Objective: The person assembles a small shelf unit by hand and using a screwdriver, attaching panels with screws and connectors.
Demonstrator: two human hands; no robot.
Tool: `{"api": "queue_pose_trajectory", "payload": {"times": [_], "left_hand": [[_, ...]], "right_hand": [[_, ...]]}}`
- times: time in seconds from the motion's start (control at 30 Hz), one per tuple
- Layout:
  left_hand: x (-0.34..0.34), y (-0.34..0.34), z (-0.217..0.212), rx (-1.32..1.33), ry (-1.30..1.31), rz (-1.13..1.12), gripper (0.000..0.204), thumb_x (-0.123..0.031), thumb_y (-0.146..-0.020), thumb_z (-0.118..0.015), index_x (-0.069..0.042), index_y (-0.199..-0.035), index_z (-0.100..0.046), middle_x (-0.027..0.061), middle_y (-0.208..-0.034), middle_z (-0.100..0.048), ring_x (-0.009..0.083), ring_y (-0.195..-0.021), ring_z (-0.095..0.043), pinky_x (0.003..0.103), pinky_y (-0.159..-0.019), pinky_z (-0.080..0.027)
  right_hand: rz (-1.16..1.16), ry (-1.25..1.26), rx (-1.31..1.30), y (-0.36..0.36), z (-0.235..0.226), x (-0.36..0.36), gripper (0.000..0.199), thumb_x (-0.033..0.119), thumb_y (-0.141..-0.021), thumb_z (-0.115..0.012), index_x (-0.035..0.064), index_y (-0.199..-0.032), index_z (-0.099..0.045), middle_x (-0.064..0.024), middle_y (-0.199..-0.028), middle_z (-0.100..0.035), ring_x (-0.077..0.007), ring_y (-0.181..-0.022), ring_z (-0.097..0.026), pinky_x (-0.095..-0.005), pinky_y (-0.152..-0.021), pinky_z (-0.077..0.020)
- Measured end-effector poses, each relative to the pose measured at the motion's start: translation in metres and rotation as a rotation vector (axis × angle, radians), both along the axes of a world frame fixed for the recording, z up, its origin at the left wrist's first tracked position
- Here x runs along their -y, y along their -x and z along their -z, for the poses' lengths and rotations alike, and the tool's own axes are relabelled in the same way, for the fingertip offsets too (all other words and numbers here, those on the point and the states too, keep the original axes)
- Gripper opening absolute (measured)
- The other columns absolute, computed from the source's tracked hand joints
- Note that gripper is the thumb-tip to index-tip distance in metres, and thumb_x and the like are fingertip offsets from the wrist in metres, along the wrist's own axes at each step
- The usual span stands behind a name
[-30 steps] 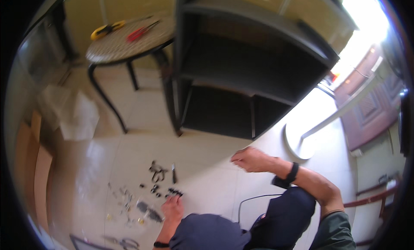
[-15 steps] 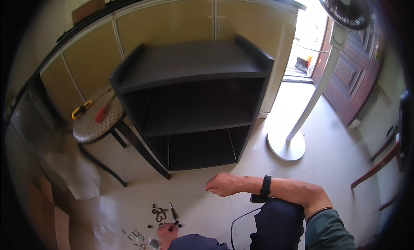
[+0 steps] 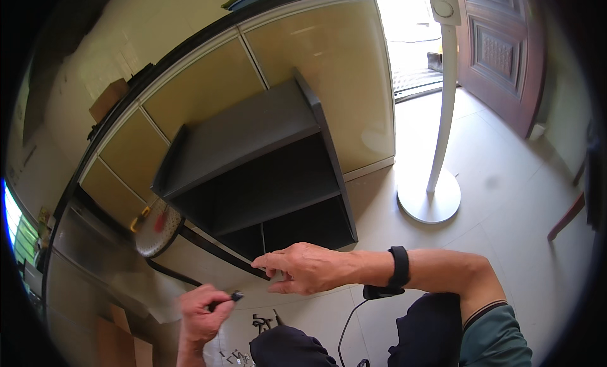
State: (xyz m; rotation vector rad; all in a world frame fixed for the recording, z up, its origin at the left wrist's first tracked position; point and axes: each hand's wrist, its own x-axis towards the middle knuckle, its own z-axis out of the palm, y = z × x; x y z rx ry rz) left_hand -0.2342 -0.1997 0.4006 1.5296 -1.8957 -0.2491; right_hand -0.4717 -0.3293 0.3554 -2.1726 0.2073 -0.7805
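Note:
My left hand (image 3: 203,311) is raised off the floor and closed round a small black piece (image 3: 236,296) with a shiny end; its exact kind is too small to tell. In front of the dark grey open-shelf cabinet (image 3: 246,136), my right hand (image 3: 306,269) reaches leftward, palm down, fingers stretched and apart, holding nothing. The cabinet stands on the floor, with a raised panel on each side of its top. Below my hands lie black curved hardware pieces (image 3: 260,324), a dark-handled screwdriver (image 3: 278,317) and several small metal parts (image 3: 236,355), partly hidden by my knee.
Left of the cabinet stands a round stool (image 3: 158,237) bearing a red-handled tool (image 3: 160,223) and a yellow-black tool (image 3: 140,219). A white fan stand (image 3: 430,202) is at the right, before an open brown door (image 3: 499,57). Cardboard (image 3: 114,335) lies at lower left.
My left hand has risen from the floor parts with the small black piece in it. My right hand has opened its fingers and moved slightly left. The view has turned and tilted.

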Motion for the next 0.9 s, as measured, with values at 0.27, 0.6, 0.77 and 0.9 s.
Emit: {"api": "queue_pose_trajectory", "payload": {"times": [0.27,0.6,0.77,0.9], "left_hand": [[0.051,0.12,0.007,0.038,-0.157,0.245,0.005,-0.003,-0.075,-0.071,-0.001,-0.078,-0.067,0.0065,-0.065,-0.058,0.0146,-0.056,-0.055,0.027,-0.05,-0.041],[0.104,0.219,0.033,-0.335,-0.585,0.226,0.014,-0.012,-0.085,-0.07,0.001,-0.083,-0.068,0.0011,-0.068,-0.062,0.0056,-0.057,-0.055,0.021,-0.052,-0.045],[0.125,0.245,0.051,-0.519,-0.747,0.29,0.013,-0.013,-0.085,-0.07,-0.001,-0.087,-0.068,0.0008,-0.069,-0.062,0.006,-0.057,-0.056,0.021,-0.051,-0.044],[0.132,0.25,0.062,-0.603,-0.815,0.249,0.015,-0.014,-0.083,-0.072,0.0,-0.086,-0.067,0.0017,-0.066,-0.061,0.0096,-0.054,-0.057,0.022,-0.051,-0.044]], "right_hand": [[0.041,-0.184,0.163,0.086,0.027,-0.003,0.021,0.012,-0.087,-0.065,-0.0047,-0.1,-0.066,-0.0176,-0.081,-0.069,-0.0265,-0.07,-0.069,-0.0332,-0.066,-0.0549],[-0.001,-0.986,0.401,0.184,0.072,0.017,0.021,0.011,-0.093,-0.063,-0.0054,-0.106,-0.067,-0.014,-0.086,-0.071,-0.0203,-0.074,-0.07,-0.0319,-0.07,-0.0597],[0.011,-1.058,0.45,0.215,0.086,0.021,0.023,0.012,-0.093,-0.063,-0.0067,-0.106,-0.066,-0.0141,-0.085,-0.07,-0.0214,-0.073,-0.07,-0.0327,-0.067,-0.0603],[0.12,-0.949,0.394,0.218,0.092,0.019,0.022,0.013,-0.093,-0.064,-0.0055,-0.104,-0.067,-0.0111,-0.083,-0.069,-0.0174,-0.073,-0.069,-0.0289,-0.067,-0.0587]]}}
